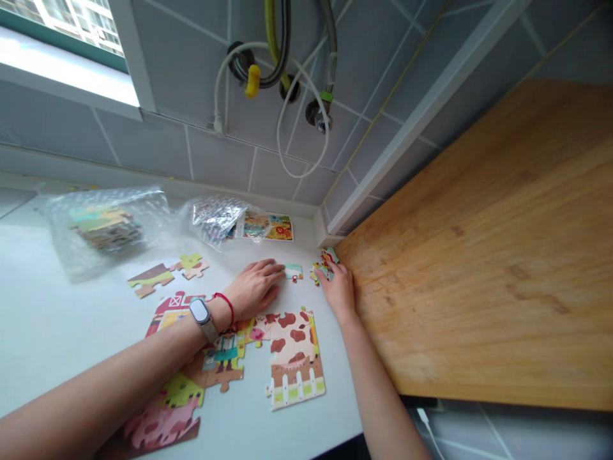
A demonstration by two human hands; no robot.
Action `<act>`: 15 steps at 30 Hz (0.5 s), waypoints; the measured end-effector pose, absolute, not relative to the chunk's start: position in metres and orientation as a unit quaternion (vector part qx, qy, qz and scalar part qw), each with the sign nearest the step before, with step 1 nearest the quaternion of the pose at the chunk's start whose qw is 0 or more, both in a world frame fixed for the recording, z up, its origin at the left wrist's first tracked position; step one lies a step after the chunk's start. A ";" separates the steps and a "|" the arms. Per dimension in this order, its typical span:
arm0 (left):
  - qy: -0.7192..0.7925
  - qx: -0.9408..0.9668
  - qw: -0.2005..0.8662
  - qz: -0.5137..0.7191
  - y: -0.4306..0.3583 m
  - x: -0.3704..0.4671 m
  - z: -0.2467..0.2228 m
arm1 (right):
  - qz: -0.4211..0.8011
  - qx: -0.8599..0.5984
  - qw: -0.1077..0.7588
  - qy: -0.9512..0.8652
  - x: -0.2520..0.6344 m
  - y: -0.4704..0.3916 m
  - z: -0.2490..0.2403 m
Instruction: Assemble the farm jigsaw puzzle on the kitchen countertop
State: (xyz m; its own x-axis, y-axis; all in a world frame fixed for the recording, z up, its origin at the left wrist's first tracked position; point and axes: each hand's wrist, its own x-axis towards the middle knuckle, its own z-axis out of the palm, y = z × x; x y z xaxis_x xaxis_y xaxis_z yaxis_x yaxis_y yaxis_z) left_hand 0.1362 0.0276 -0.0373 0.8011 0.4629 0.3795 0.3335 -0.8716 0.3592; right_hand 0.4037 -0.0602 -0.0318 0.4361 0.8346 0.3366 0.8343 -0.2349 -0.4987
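Note:
My left hand (258, 289) lies flat with its fingers stretched out, and its fingertips meet the edge of a light blue puzzle piece (294, 272). Close to the wooden board, my right hand (341, 289) has its thumb and fingers around a small puzzle piece (328, 257); the exact grip is partly hidden. Another colourful piece (316, 273) lies by its thumb. Below the hands, joined pieces form a brown-spotted cow with a white fence (297, 364). My left forearm hides part of the joined farm picture with a pink pig (160, 425).
Loose pieces (151, 279) lie left of my left hand. Behind stand a clear bag of puzzle pieces (108, 223), a second crumpled bag (218, 217) and a picture card (280, 227). A wooden board (488, 255) bounds the right; hoses and a white cable (278, 147) hang along the tiled wall.

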 end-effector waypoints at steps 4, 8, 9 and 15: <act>0.211 0.941 0.135 0.227 0.027 0.136 -0.036 | 0.032 -0.784 0.354 -0.509 0.411 -0.045 -0.033; 0.197 0.948 0.128 0.214 0.027 0.135 -0.036 | 0.124 -0.758 0.445 -0.460 0.415 -0.035 -0.033; 0.193 0.950 0.129 0.211 0.027 0.135 -0.036 | 0.138 -0.749 0.465 -0.452 0.416 -0.034 -0.032; 0.193 0.946 0.147 0.214 0.026 0.135 -0.031 | 0.137 -0.727 0.528 -0.418 0.418 -0.042 -0.020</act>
